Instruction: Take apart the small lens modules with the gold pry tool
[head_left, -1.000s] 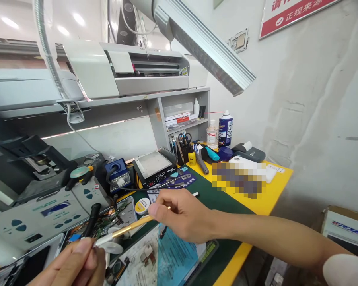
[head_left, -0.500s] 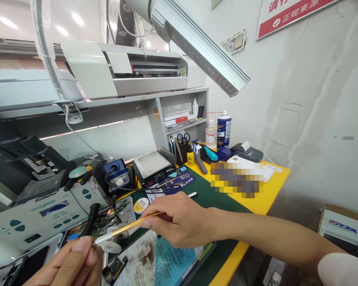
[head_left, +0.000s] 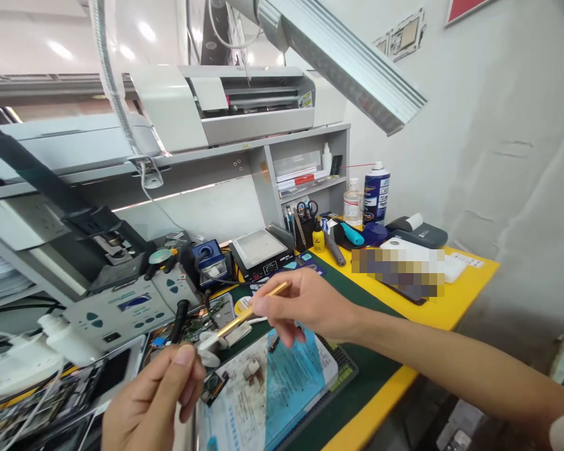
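The right hand (head_left: 305,304) pinches a gold-handled brush (head_left: 244,316) between thumb and fingertips, gripping the handle near its upper end; the shaft slants down toward 8 o'clock and its pale tip ends just beside the left thumb. The left hand (head_left: 153,401), at 7 o'clock from the right one, has its fingers curled in with the thumb pressed against them, pinching something small; what it is cannot be told, since the fingers hide it. A small white disc (head_left: 210,358) lies right at the brush tip, at 3 o'clock from the left thumb.

Below both hands a blue-and-white printed sheet (head_left: 282,388) lies on a dark tray (head_left: 345,369), which rests on a green mat (head_left: 357,394) on the yellow workbench (head_left: 451,307). An opened phone with its circuit board exposed (head_left: 192,322) sits at 9 o'clock from the brush. At 10 o'clock from it stands a grey control unit with blue buttons (head_left: 126,310), and at 12 o'clock a blue soldering station (head_left: 209,263) beside a heating plate (head_left: 261,250). Farther back, at 1 o'clock, a blue spray can (head_left: 376,194) and a clear bottle (head_left: 352,203) stand against the wall. A lamp bar (head_left: 348,59) hangs overhead
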Action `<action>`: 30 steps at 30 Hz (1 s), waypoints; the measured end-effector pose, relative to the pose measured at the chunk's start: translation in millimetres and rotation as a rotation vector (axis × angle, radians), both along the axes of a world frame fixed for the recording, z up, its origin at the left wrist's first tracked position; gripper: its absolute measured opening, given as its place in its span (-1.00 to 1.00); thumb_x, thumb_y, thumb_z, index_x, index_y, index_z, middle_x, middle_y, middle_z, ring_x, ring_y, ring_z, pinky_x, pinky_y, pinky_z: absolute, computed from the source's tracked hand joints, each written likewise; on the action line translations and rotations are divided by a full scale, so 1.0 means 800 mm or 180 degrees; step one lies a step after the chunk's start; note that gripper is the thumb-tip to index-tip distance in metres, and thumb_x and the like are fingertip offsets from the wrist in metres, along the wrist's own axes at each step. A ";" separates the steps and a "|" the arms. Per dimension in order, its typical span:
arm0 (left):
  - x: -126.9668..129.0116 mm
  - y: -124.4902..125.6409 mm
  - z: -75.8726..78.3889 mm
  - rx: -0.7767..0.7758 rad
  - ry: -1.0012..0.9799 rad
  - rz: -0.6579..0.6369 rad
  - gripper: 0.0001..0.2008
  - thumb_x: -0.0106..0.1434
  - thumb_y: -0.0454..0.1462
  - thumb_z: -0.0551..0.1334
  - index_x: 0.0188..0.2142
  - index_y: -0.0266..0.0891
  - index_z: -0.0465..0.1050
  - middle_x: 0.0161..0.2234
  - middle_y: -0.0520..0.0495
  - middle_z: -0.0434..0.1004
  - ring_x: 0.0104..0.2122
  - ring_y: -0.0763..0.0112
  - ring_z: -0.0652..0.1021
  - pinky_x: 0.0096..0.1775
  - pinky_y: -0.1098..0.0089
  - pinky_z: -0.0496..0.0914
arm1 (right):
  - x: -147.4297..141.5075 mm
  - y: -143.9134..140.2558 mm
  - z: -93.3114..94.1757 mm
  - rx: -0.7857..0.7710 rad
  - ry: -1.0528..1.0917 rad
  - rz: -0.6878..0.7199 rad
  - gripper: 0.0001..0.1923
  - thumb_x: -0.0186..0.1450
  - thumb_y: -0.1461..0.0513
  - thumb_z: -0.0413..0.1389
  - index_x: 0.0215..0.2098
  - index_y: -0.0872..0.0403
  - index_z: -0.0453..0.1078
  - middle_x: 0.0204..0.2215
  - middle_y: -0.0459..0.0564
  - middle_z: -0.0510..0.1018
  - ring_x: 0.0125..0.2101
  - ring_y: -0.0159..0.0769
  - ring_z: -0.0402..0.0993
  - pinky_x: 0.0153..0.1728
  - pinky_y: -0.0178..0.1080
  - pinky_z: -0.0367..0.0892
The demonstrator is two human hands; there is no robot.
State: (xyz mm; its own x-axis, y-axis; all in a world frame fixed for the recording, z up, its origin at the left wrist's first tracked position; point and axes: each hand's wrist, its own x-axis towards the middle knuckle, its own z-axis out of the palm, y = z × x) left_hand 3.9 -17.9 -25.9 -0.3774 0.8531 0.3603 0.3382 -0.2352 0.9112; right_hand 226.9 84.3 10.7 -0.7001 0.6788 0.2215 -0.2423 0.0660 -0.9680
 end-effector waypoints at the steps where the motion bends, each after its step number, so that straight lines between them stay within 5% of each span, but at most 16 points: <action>1: 0.001 -0.002 0.000 -0.0033 0.0174 -0.0068 -0.50 0.22 0.14 0.27 -0.57 -0.21 0.46 -0.65 0.03 0.27 -0.65 0.45 0.29 -0.65 0.43 0.26 | -0.001 0.000 0.001 -0.0140 0.0114 0.0036 -0.64 0.22 0.04 0.35 -0.22 0.18 0.55 -0.62 -0.15 0.50 -0.69 -0.46 0.40 -0.75 -0.44 0.19; 5: 0.007 -0.008 0.001 -0.0148 0.0588 -0.0333 -0.54 0.35 0.08 0.18 -0.47 -0.21 0.51 -0.66 0.06 0.26 -0.64 0.45 0.32 -0.58 0.44 0.27 | -0.008 -0.007 -0.003 -0.0386 0.0168 0.0304 -0.59 0.18 0.08 0.39 -0.12 0.18 0.54 -0.61 -0.17 0.50 -0.68 -0.46 0.42 -0.74 -0.45 0.25; 8: 0.006 -0.010 0.001 -0.0061 0.0630 -0.0340 -0.54 0.37 0.08 0.14 -0.44 -0.20 0.49 -0.65 0.07 0.26 -0.62 0.43 0.33 -0.55 0.43 0.27 | -0.014 -0.014 -0.007 -0.0234 0.0144 0.0369 -0.61 0.22 0.04 0.35 -0.21 0.21 0.54 -0.54 -0.11 0.53 -0.68 -0.48 0.43 -0.74 -0.45 0.25; 14: -0.021 -0.005 0.001 0.0190 0.1318 0.0227 -0.66 0.35 0.01 0.21 -0.23 -0.22 0.52 -0.46 -0.02 0.51 -0.48 0.36 0.50 -0.45 0.41 0.39 | -0.007 0.002 -0.001 -0.0181 0.0412 -0.0431 -0.62 0.33 -0.02 0.16 -0.39 0.15 0.38 -0.57 -0.12 0.47 -0.70 -0.46 0.39 -0.76 -0.43 0.20; 18: -0.032 0.004 0.012 0.0189 0.1804 0.0342 -0.72 0.32 -0.02 0.23 -0.30 -0.18 0.52 -0.34 -0.04 0.58 -0.35 0.31 0.54 -0.27 0.35 0.42 | 0.000 0.019 0.003 0.0138 0.0204 -0.0750 -0.58 0.43 -0.01 -0.05 -0.48 0.07 0.22 -0.69 -0.15 0.35 -0.68 -0.42 0.33 -0.69 -0.40 0.24; 21: -0.037 0.011 0.021 0.0072 0.2221 0.0176 -0.75 0.30 -0.06 0.22 -0.33 -0.15 0.54 -0.33 -0.04 0.58 -0.29 0.25 0.56 -0.20 0.30 0.43 | 0.003 0.022 0.004 0.0408 -0.0026 -0.0609 -0.58 0.46 0.02 -0.08 -0.48 0.07 0.20 -0.65 -0.15 0.35 -0.65 -0.43 0.34 -0.61 -0.37 0.27; 26: -0.053 0.020 0.021 -0.0075 0.2718 0.0080 -0.77 0.25 -0.15 0.16 -0.32 -0.14 0.58 -0.24 -0.09 0.65 -0.19 0.15 0.59 -0.16 0.22 0.48 | 0.008 0.016 0.006 0.1102 -0.0705 -0.0309 -0.69 0.36 0.04 0.13 -0.35 0.12 0.39 -0.64 -0.26 0.16 -0.65 -0.50 0.06 -0.63 -0.39 0.01; 30: -0.066 0.021 0.011 -0.0133 0.2976 0.0016 -0.77 0.23 -0.20 0.14 -0.31 -0.17 0.59 -0.25 -0.11 0.65 -0.19 0.15 0.59 -0.16 0.19 0.49 | 0.005 0.010 0.011 0.1524 -0.1340 -0.0090 -0.73 0.32 0.08 0.15 -0.37 0.13 0.47 -0.64 -0.22 0.24 -0.64 -0.47 0.12 -0.60 -0.36 0.04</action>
